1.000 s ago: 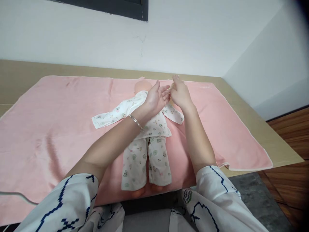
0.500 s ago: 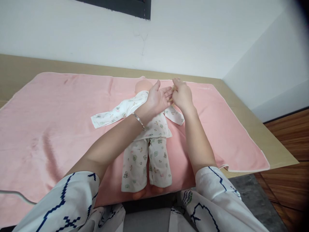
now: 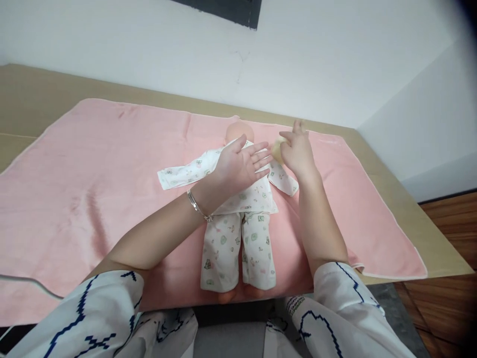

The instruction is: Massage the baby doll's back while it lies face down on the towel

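Observation:
A baby doll lies on a pink blanket [image 3: 122, 199], its bald head [image 3: 239, 131] farthest from me. It wears a white printed top [image 3: 257, 196] and matching trousers [image 3: 223, 248]. Over its chest I hold my left hand [image 3: 244, 161] palm up, fingers stretched out and nothing in it. To the right, above the doll's sleeve [image 3: 283, 180], my right hand [image 3: 298, 151] is turned back-up with its fingers apart. A pale yellow thing [image 3: 277, 150] shows between the two hands, partly behind the right one; its kind and whether I touch it cannot be told.
The blanket covers most of a light wooden table [image 3: 402, 199] set against a white wall [image 3: 298, 59]. A grey cable [image 3: 33, 281] lies at the left front. Wood-grain panels [image 3: 447, 298] stand at the lower right, beyond the table edge.
My hands have drawn apart: the right moved away from the left fingertips and its fingers spread. The yellow thing now shows between them. The view has shifted slightly left.

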Demonstrator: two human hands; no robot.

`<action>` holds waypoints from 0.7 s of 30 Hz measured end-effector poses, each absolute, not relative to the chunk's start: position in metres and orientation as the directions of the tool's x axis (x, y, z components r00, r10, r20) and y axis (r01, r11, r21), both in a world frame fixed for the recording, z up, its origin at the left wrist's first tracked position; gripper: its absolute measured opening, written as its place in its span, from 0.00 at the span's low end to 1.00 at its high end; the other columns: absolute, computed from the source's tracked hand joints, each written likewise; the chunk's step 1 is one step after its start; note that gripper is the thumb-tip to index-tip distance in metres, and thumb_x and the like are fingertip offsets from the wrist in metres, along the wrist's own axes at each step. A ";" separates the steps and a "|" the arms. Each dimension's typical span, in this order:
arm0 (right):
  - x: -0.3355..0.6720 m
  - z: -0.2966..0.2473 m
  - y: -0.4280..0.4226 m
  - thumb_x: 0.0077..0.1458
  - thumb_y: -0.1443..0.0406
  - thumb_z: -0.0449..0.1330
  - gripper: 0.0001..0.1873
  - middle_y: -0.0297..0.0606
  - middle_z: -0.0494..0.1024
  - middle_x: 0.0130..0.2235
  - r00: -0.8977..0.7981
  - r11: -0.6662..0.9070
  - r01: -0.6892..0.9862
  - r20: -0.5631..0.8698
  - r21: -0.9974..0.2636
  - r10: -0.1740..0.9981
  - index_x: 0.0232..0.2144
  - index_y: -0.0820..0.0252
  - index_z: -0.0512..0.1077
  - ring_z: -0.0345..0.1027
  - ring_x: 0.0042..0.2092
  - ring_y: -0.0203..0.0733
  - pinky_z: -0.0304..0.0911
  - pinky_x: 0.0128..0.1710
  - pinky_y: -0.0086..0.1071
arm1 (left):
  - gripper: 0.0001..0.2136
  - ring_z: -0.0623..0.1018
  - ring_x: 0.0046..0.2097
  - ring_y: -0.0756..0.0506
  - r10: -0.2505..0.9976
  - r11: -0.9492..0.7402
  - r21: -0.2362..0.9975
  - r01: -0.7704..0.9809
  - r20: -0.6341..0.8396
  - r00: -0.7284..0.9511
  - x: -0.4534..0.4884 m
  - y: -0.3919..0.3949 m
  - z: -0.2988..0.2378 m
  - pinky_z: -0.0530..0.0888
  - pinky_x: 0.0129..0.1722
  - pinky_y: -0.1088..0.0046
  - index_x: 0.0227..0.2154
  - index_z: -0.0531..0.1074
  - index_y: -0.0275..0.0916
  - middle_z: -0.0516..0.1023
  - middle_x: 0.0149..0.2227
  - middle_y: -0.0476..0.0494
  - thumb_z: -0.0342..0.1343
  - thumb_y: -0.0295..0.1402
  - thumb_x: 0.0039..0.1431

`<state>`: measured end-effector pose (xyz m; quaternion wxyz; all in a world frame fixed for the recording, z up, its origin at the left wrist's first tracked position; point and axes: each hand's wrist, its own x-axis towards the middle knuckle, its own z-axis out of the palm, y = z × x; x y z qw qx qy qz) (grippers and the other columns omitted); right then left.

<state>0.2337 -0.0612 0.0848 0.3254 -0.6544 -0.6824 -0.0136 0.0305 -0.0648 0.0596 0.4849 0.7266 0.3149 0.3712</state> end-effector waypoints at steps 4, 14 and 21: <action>0.196 0.096 -0.090 0.68 0.58 0.45 0.24 0.37 0.52 0.73 -0.062 0.297 0.845 0.470 -0.444 0.880 0.62 0.51 0.65 0.35 0.75 0.56 0.38 0.70 0.67 | 0.37 0.75 0.61 0.36 0.841 -0.410 0.902 0.136 0.316 0.439 0.018 -0.078 0.073 0.77 0.54 0.50 0.54 0.74 0.44 0.80 0.50 0.35 0.19 0.49 0.70; 0.122 0.114 -0.163 0.66 0.44 0.42 0.40 0.41 0.43 0.75 -0.506 0.631 0.766 0.490 -0.123 0.709 0.72 0.52 0.39 0.24 0.75 0.56 0.31 0.74 0.59 | 0.43 0.64 0.67 0.33 0.863 -0.272 0.962 -0.036 0.260 0.433 -0.039 -0.114 0.156 0.75 0.45 0.50 0.56 0.71 0.37 0.77 0.51 0.39 0.07 0.40 0.68; 0.117 0.115 -0.183 0.67 0.46 0.31 0.40 0.48 0.52 0.72 -0.670 0.751 0.656 0.511 0.068 0.539 0.72 0.62 0.34 0.28 0.75 0.53 0.28 0.74 0.56 | 0.19 0.61 0.71 0.40 0.896 0.319 0.787 -0.528 -0.068 0.440 -0.005 -0.153 0.133 0.69 0.66 0.59 0.57 0.69 0.52 0.74 0.60 0.55 0.40 0.44 0.71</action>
